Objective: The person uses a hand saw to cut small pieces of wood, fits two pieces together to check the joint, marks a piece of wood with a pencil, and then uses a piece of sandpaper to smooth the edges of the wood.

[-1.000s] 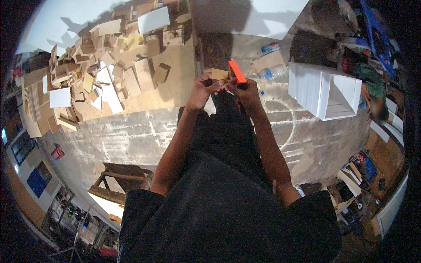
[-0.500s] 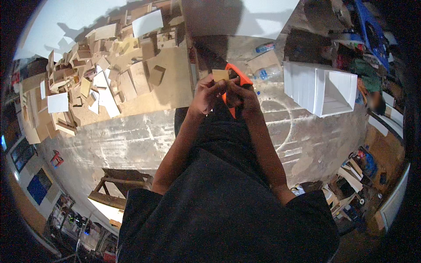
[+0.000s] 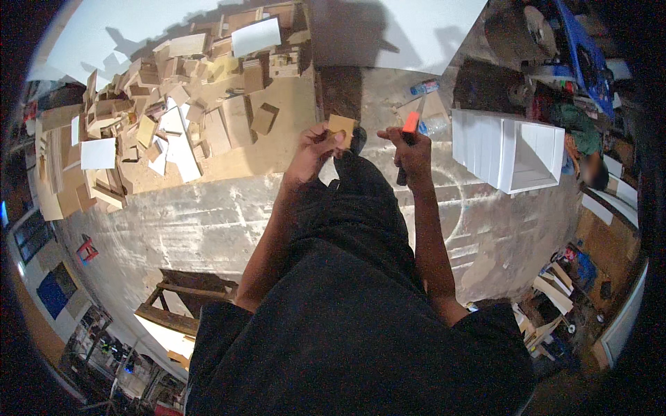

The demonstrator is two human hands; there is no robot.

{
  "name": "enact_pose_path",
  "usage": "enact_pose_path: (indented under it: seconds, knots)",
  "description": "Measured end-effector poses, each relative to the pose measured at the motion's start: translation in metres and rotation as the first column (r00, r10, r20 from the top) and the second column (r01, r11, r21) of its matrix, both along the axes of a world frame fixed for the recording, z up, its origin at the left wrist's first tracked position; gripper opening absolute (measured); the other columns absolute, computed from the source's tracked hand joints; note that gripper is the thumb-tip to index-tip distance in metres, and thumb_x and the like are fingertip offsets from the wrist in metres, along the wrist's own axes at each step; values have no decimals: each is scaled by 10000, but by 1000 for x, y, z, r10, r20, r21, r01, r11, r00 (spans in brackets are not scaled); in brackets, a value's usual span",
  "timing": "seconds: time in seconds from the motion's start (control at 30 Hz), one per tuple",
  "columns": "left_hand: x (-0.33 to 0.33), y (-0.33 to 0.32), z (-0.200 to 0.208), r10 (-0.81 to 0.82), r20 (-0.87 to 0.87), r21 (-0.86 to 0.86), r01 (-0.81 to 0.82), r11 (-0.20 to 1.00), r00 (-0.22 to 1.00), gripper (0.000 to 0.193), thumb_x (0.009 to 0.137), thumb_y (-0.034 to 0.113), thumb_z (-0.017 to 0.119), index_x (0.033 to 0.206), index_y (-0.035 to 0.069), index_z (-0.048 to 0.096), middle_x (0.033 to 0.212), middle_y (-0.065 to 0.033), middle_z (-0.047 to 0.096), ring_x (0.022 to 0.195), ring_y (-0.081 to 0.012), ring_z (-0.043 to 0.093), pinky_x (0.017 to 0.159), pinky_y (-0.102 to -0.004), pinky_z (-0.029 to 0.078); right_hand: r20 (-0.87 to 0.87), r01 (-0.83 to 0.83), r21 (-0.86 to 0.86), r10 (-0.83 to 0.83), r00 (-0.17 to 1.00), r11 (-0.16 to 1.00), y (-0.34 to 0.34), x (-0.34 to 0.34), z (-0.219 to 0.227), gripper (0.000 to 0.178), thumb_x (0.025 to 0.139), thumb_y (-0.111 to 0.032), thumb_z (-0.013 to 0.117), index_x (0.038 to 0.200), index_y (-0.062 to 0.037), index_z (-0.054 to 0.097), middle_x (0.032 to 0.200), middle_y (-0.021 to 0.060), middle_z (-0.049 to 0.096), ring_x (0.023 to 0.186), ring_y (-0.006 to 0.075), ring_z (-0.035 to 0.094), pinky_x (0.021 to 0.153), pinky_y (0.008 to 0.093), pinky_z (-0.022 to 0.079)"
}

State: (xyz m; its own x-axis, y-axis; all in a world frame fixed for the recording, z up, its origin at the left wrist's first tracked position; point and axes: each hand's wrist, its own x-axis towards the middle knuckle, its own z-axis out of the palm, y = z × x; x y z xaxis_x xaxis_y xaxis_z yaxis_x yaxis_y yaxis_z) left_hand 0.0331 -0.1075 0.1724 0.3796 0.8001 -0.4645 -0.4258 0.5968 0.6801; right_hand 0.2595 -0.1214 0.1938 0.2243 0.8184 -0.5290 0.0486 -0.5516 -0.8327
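Note:
Between the thumb and fingers of my left hand (image 3: 310,154) is a small tan square piece (image 3: 340,125), held up over my legs. It looks like thin board, but its material is not certain. My right hand (image 3: 415,156) is closed around the black handle of an orange-and-black hand tool (image 3: 411,123). The tool's orange part shows above the fist; its kind cannot be made out. One finger of that hand points left, toward the square piece. A gap separates the two hands.
On the left, a worktop (image 3: 270,156) carries many wood offcuts and a white panel (image 3: 255,36). A white open cabinet (image 3: 510,149) stands right, near another person in green (image 3: 583,128). A plastic bottle (image 3: 424,87) lies ahead; a wooden frame (image 3: 170,315) stands behind left.
My hands have moved apart. The right one has swung the orange tool right and upright, away from the square piece. The left still grips the piece, slightly lower and further left.

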Motion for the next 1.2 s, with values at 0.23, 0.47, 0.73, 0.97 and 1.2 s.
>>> enact_pose_path:
  seconds: [0.23, 0.47, 0.73, 0.97, 1.2]
  knots:
    - [-1, -10, 6, -150, -91, 108, 160, 981, 984, 195, 880, 157, 692, 1025, 31, 660, 798, 4, 641, 643, -48, 524, 561, -208, 388, -256, -92, 45, 100, 962, 995, -9, -25, 10, 207, 900, -245, 679, 938, -43, 711, 628, -35, 601, 446, 41, 448, 409, 224, 341]
    - [-18, -22, 4, -123, -8, 86, 124, 989, 992, 217, 873, 184, 706, 1019, 28, 666, 793, 26, 639, 672, -32, 518, 579, -205, 400, -466, 40, 72, -2, 885, 997, -29, -68, 14, 167, 875, -177, 691, 977, -63, 624, 676, -10, 589, 467, 45, 478, 408, 211, 369]
    - [-59, -31, 12, -11, -103, 138, 25, 990, 995, 158, 873, 159, 706, 932, 16, 675, 757, 4, 638, 615, -54, 526, 548, -214, 408, -332, 304, 124, -249, 910, 945, -53, -86, 21, 97, 880, -155, 658, 846, -102, 585, 619, -45, 499, 474, 53, 456, 406, 225, 359]
    - [-113, -32, 35, 14, -87, 62, -9, 998, 996, 125, 876, 138, 698, 931, 28, 674, 801, -13, 660, 685, -79, 573, 602, -252, 446, -102, 327, 148, -314, 944, 933, -74, -70, 15, 132, 805, -143, 771, 832, -62, 671, 616, -26, 556, 430, 53, 455, 380, 226, 340]
    - [-139, -48, 2, 9, -149, 117, 9, 993, 989, 133, 864, 160, 715, 833, 50, 649, 730, 10, 609, 603, -65, 518, 548, -243, 385, -77, 413, 187, -406, 911, 891, -82, -79, 10, 94, 813, -94, 745, 847, -41, 675, 672, 11, 603, 456, 72, 479, 413, 231, 348]
